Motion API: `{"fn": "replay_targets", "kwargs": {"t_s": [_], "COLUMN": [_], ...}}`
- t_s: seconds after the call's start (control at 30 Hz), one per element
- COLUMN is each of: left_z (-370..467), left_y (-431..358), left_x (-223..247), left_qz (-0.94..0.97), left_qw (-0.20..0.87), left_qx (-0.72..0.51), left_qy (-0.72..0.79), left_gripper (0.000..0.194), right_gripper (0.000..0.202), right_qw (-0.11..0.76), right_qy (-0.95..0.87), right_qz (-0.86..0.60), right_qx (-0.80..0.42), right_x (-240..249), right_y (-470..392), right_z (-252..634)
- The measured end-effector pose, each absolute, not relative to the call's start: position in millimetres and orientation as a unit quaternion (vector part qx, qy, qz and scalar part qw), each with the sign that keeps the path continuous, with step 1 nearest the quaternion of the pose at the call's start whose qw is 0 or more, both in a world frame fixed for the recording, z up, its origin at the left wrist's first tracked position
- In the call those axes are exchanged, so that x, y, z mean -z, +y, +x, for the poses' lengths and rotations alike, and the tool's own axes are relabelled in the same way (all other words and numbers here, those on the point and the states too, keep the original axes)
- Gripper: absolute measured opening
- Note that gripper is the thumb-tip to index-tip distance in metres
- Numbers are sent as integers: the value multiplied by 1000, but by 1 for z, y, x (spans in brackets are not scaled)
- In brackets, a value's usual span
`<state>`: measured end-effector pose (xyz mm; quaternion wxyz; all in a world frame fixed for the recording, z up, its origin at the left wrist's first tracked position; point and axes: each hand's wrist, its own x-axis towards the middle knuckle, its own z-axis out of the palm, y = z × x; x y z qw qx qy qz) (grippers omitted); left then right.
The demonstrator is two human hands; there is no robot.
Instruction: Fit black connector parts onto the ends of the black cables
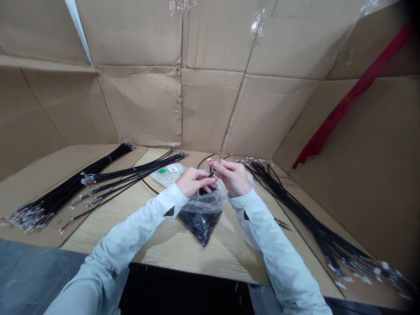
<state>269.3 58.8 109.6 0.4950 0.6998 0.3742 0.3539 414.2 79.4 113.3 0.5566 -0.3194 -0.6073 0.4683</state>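
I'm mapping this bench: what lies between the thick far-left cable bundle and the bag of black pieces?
Head view: a smaller cable bunch and clear plastic with green marks; the left sleeve crosses there.

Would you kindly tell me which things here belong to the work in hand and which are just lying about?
Work in hand:
left hand
right hand
dark piece at their fingertips
clear bag of black pieces
probably left cable bundle, right cable bundle

Seemingly unused:
pointed tool
red strip along cardboard

Plastic bag [207, 203] — glossy, crinkled.
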Motion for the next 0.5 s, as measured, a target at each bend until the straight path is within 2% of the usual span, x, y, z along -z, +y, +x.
{"fn": "replay_targets", "kwargs": {"t_s": [0.3,0.5], "left_z": [271,270], "left_y": [56,56], "left_x": [-108,-111], "left_qz": [703,699], "left_qw": [470,465], "left_qx": [-373,-379], "left_qy": [382,388], "left_gripper": [35,34], "right_gripper": [46,41], "right_qw": [552,539], "right_qy": [-582,-589], "right_qz": [-350,-323], "right_qx": [-484,-508], "right_x": [-115,-119], "right_y": [79,77], "right_z": [411,414]}}
